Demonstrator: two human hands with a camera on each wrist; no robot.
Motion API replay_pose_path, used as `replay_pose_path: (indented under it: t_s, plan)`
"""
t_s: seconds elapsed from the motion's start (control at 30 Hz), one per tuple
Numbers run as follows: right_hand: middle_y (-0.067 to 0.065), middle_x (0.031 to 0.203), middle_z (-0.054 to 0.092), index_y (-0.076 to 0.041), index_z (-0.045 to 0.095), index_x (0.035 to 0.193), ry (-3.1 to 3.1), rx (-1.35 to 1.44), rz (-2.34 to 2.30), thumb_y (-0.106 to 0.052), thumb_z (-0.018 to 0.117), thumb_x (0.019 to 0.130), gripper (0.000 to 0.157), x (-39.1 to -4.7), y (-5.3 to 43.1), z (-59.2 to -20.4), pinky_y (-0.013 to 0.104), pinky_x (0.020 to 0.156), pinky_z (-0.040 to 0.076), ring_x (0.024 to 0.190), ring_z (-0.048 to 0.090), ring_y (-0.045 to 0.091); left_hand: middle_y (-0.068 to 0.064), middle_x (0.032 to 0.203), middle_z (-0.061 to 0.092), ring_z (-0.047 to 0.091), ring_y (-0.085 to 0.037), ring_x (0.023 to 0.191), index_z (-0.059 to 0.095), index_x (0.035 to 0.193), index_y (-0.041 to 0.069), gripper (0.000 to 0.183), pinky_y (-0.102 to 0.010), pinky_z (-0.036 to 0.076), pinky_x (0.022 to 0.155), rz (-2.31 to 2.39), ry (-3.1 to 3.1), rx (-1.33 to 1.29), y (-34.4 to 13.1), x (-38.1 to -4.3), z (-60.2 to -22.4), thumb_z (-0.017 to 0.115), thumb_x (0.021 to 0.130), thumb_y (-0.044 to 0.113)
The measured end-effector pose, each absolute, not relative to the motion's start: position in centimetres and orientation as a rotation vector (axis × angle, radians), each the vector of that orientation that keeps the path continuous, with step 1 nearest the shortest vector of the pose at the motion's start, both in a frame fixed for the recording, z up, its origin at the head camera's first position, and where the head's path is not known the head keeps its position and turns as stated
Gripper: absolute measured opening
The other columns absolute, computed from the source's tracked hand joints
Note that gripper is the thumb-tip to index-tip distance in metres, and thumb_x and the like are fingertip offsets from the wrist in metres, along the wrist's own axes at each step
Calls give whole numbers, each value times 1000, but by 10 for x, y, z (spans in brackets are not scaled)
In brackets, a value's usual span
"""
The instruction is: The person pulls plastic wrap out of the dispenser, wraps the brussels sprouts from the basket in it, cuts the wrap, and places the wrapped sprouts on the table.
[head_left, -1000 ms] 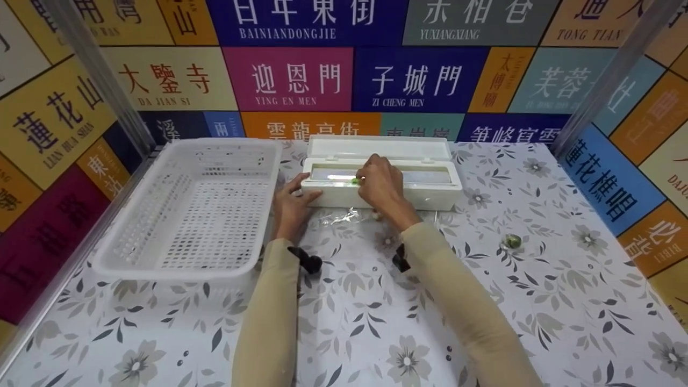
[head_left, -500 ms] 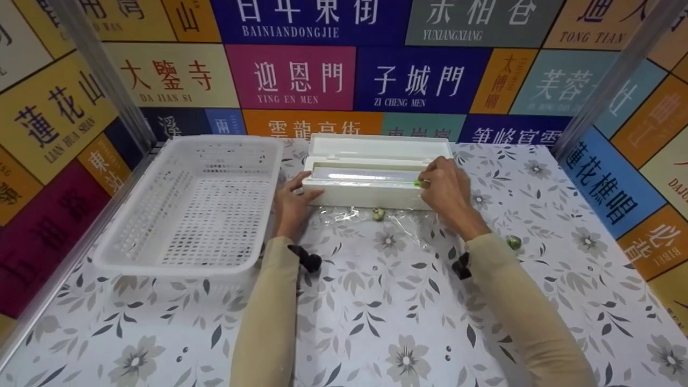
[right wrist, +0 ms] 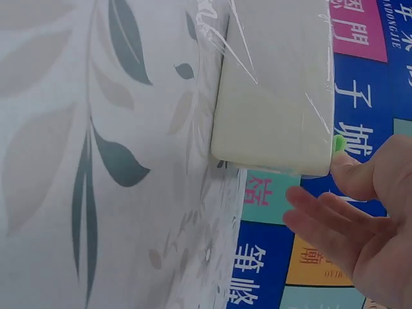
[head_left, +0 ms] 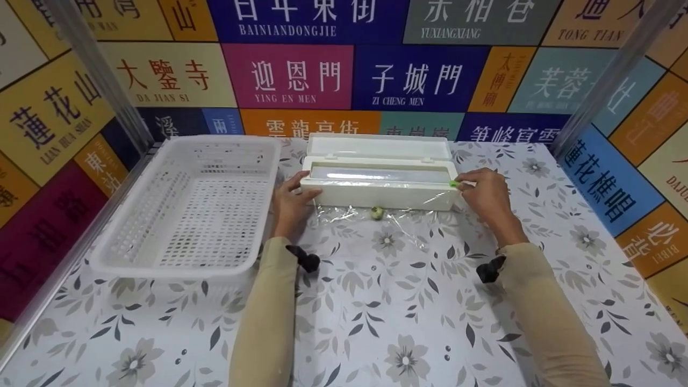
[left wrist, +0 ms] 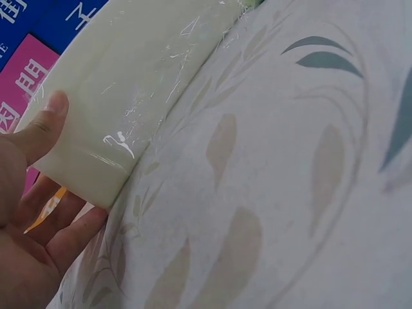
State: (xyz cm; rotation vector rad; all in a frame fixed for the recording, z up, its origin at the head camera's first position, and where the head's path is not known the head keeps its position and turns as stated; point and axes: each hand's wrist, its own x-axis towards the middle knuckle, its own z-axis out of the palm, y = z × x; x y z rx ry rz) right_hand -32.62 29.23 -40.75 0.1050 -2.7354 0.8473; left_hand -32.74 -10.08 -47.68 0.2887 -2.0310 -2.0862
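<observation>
A white cling film dispenser [head_left: 376,198] lies across the back of the table with its lid [head_left: 379,146] raised. My left hand [head_left: 291,207] grips its left end, thumb on the front face and fingers round the end, as the left wrist view also shows. At the right end my right hand [head_left: 488,196] pinches the small green slide cutter [head_left: 453,184] between thumb and finger. Clear cling film [head_left: 338,214] hangs over the front of the dispenser onto the table. On the film, close to the dispenser's front, sits a small round green-brown thing [head_left: 377,213].
A white perforated plastic basket [head_left: 185,271] stands to the left, close beside my left forearm. Printed panels [head_left: 287,75] wall the table at the back and both sides. A floral cloth [head_left: 371,317] covers the table.
My right hand has slid the green cutter from the middle of the dispenser to its right end. A second small green thing at the right is now hidden behind my right wrist.
</observation>
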Motion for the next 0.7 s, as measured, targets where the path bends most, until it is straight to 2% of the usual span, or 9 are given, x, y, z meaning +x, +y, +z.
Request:
replay_pose_path:
  t_s: [0.07, 0.17, 0.27, 0.33, 0.53, 0.6, 0.7]
  plan:
    - [23, 123, 69, -4, 75, 114, -2766, 49, 893, -8, 65, 96, 22, -325, 293, -407, 39, 71, 56, 101, 71, 36, -20, 131, 56, 62, -29, 117, 64, 133, 15, 58, -34, 59, 94, -2102, -2025, 278, -100, -327, -476, 81, 79, 2]
    - [22, 120, 71, -7, 73, 120, -2811, -24, 967, -15, 65, 98, 25, -323, 294, -406, 24, 53, 47, 78, 74, 21, -22, 130, 58, 62, -31, 117, 64, 133, 11, 58, -35, 58, 96, -2062, -2046, 260, -100, -325, -474, 81, 79, 1]
    - [23, 113, 73, -11, 72, 124, -2825, -70, 1047, -21, 66, 98, 28, -322, 294, -405, 20, 48, 45, 65, 65, 6, -23, 130, 60, 62, -32, 117, 64, 134, 9, 57, -37, 57, 98, -1983, -2106, 256, -102, -322, -468, 81, 80, 2]
    - [24, 109, 74, -11, 71, 125, -2815, -67, 1089, -24, 65, 98, 30, -322, 294, -404, 19, 49, 47, 60, 61, 0, -23, 130, 62, 64, -32, 118, 64, 134, 11, 56, -38, 57, 98, -1923, -2149, 265, -102, -319, -463, 81, 80, 4]
    - [21, 118, 72, -10, 66, 132, -2774, -98, 1150, -24, 65, 99, 36, -319, 293, -404, 16, 54, 52, 64, 60, -4, -23, 136, 60, 64, -34, 120, 63, 134, 9, 54, -38, 56, 99, -1860, -2172, 375, -96, -311, -451, 79, 83, 4]
    - [21, 123, 70, -7, 60, 137, -2759, -140, 1209, -26, 63, 100, 43, -315, 294, -403, 17, 57, 56, 68, 64, -2, -22, 132, 61, 63, -32, 116, 63, 131, 6, 50, -37, 56, 97, -1865, -2151, 481, -93, -309, -446, 79, 83, 5]
    - [23, 125, 68, 0, 55, 140, -2774, -232, 1309, -36, 55, 103, 52, -311, 297, -400, 24, 65, 62, 79, 72, 9, -22, 124, 63, 64, -30, 106, 62, 122, -1, 45, -34, 56, 88, -1854, -2133, 613, -89, -304, -442, 80, 83, 10]
